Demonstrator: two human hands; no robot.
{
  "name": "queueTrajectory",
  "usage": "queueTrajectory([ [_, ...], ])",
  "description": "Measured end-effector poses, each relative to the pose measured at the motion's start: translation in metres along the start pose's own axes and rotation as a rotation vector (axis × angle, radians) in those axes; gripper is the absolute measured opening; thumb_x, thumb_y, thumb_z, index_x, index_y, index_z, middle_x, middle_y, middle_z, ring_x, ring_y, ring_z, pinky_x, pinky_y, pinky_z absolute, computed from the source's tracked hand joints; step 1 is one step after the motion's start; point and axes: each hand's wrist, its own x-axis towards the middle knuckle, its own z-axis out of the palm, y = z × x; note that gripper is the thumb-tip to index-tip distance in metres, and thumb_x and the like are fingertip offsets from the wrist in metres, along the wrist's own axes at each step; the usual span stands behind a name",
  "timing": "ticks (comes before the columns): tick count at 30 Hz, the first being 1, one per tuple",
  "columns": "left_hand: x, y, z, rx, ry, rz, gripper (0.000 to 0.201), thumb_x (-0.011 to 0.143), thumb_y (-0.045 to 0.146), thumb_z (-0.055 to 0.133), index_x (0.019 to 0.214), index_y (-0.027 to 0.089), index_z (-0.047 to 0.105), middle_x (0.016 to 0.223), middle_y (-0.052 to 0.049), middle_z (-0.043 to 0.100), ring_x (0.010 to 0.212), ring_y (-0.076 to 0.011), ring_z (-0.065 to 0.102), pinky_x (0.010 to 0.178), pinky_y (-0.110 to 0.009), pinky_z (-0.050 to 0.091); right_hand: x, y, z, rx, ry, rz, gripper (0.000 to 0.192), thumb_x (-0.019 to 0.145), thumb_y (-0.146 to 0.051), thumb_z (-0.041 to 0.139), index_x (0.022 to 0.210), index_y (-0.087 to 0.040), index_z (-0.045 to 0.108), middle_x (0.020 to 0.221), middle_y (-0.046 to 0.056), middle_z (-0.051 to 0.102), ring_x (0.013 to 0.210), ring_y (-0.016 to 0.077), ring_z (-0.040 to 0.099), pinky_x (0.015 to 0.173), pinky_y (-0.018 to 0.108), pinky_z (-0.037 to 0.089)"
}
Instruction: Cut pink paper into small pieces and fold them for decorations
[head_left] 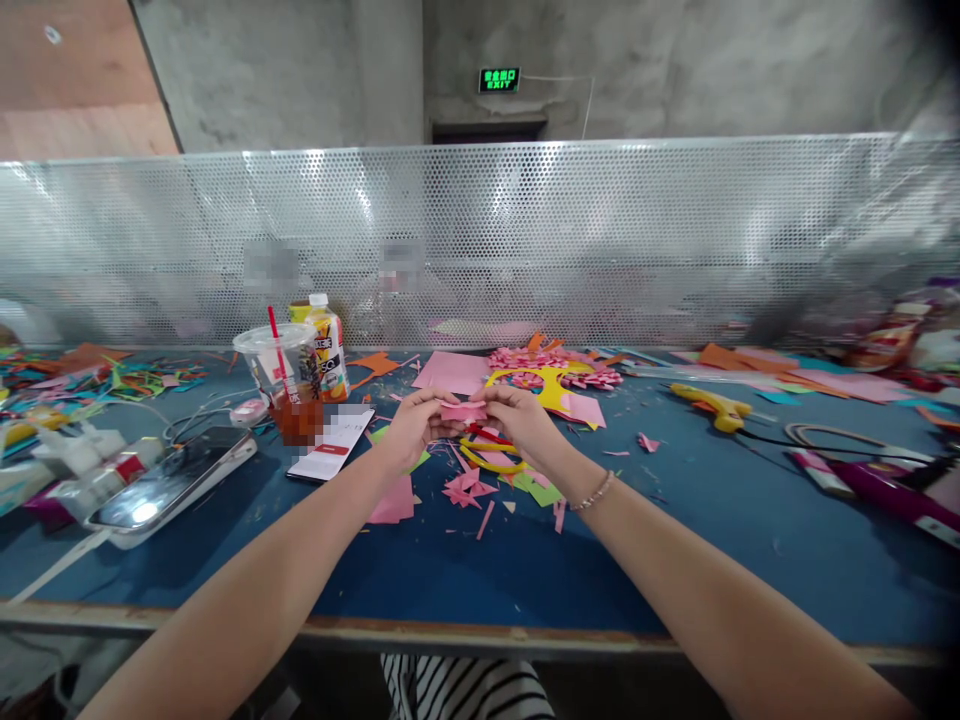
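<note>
Between my two hands is a small piece of folded pink paper [463, 411], held just above the table. My left hand [417, 425] pinches its left end, and my right hand [516, 415] pinches the other end. Scissors with yellow handles [491, 462] lie beneath my hands, partly covered by them. Pink paper scraps [469, 487] are scattered in front of the scissors, with green paper [541, 490] to the right. A larger pink sheet [451, 371] lies behind my hands, near a yellow cut-out shape [553, 388] and a heap of pink folded pieces [525, 358].
To the left stand a plastic cup with a straw [283, 385] and a bottle [328, 350], beside a lit phone [334, 445]. Another phone [176, 485] lies farther left. On the right are a yellow glue gun [712, 403] and its cord. A perforated metal screen [480, 240] borders the table's back.
</note>
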Motion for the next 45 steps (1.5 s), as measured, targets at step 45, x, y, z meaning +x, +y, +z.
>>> queueTrajectory([
  [45, -0.004, 0.006, 0.011, -0.322, 0.104, 0.019, 0.030, 0.057, 0.006, 0.070, 0.084, 0.014, 0.059, 0.061, 0.004, 0.057, 0.057, -0.0056, 0.055, 0.058, -0.019, 0.046, -0.006, -0.005, -0.007, -0.630, 0.080, -0.711, 0.020, 0.076, -0.011, 0.052, 0.083, -0.024, 0.067, 0.102, 0.006, 0.058, 0.094, 0.0177, 0.056, 0.073, 0.032, 0.050],
])
